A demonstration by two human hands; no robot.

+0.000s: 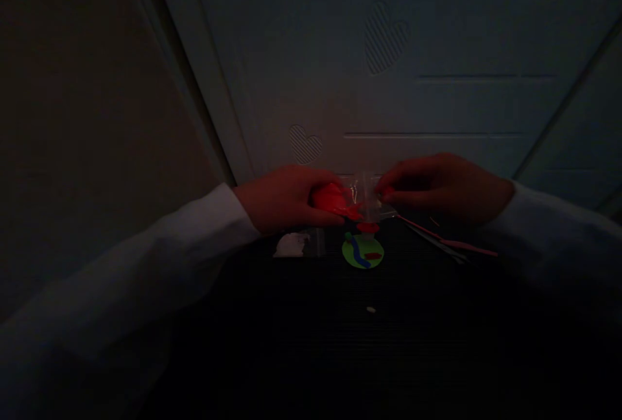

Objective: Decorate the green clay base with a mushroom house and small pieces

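Note:
My left hand (286, 198) is closed around a see-through zip bag with red modelling clay (330, 198) inside. The bag's zip end (368, 196) points right, towards my right hand (430, 188). My right fingers are pinched at that end, with a small red lump of clay (387, 193) between them; whether they also grip the bag's edge I cannot tell. Below the bag lies a light green clay disc (358, 262) bearing a blue wavy strip, a dark red piece and a small green piece. A red-capped mushroom shape (368, 228) with a pale stem stands at its far edge.
Left of the disc lies a small zip bag of white clay (291, 245). Scissors (437, 240) and a pink strip (469, 247) lie to the right. A pale bit (370, 310) is on the dark table (311, 342). A panel with hearts (389, 102) rises behind. The light is dim.

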